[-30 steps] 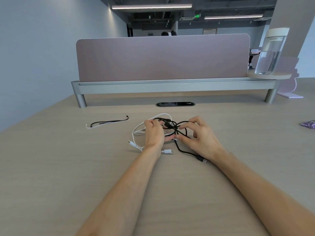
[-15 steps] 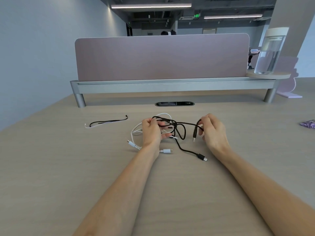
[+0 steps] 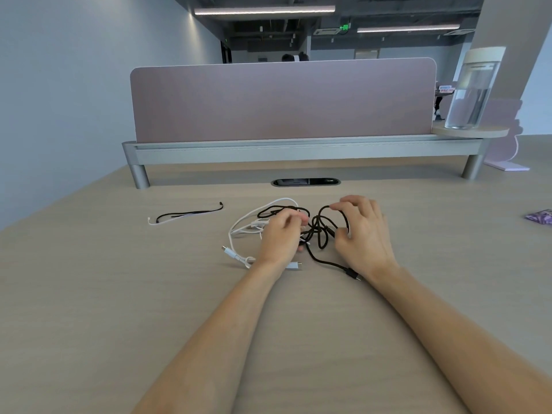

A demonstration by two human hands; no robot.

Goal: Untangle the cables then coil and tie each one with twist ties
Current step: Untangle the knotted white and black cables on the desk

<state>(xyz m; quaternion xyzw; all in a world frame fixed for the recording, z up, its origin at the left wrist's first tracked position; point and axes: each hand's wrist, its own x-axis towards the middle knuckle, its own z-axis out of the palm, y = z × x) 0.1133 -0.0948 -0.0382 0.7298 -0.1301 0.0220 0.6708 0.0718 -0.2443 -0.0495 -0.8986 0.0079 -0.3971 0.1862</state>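
Holding: left hand and right hand are both on the cable tangle, mid desk, close together but not touching each other.
left hand: fingers curled, pinching the black cable at the left side of the knot; palm covers part of the white cable.
right hand: fingers curled round a loop of the black cable, forefinger tip on the loop's top, thumb tucked in below.
black cable: several loops bunched between the two hands; one tail runs toward the camera and ends in a plug flat on the desk, just beside the right wrist.
white cable: loops fan out left of the left hand and pass under it; one plug lies left of the left wrist, the other pokes out on the wrist's right side.
tangle: cables crossed, neither coiled nor tied.
twist ties: one black, one white, side by side on the desk, well left of the cables, untouched.
back of desk: dusty-pink divider panel on a grey metal rail; dark cable slot in the desktop in front of it.
right end of rail: clear water bottle with a pale lid, upright on a small round shelf.
far right edge: purple packet, cut off by the frame.
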